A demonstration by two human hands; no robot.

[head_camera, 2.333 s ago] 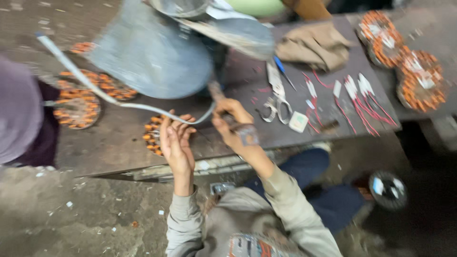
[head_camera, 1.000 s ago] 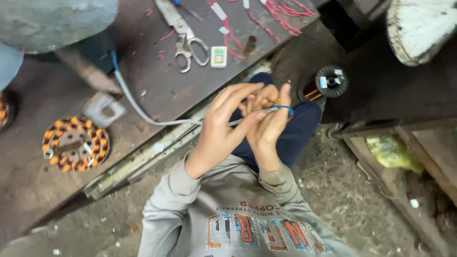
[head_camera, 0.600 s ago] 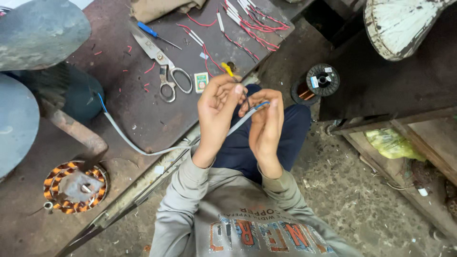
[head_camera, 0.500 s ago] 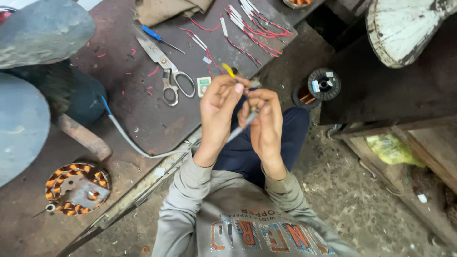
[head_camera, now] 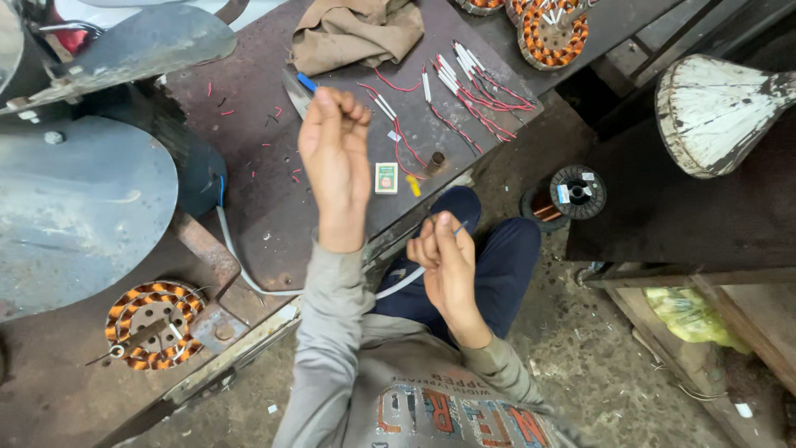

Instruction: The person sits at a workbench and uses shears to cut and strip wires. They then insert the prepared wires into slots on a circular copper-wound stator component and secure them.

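Observation:
My left hand (head_camera: 336,153) is raised over the dark metal table (head_camera: 274,207), its fingers pinched shut; anything between them is too thin to see. My right hand (head_camera: 444,261) sits lower, over my lap, shut on the end of a white cable (head_camera: 249,278) that runs off the table edge to it. Behind my left hand lie scissors (head_camera: 292,90), mostly hidden. A small card-like box (head_camera: 385,177) and red wires with white sleeves (head_camera: 464,83) lie just right of that hand.
A copper-wound stator (head_camera: 149,323) lies at the table's near left. Grey fan blades (head_camera: 83,207) cover the left side. A brown cloth (head_camera: 356,33) and more stators (head_camera: 551,33) lie at the back. A copper wire spool (head_camera: 578,191) stands on the floor.
My hands were together over my lap on the cable end. My left hand has since pulled up and away over the table; my right hand stays low on the cable.

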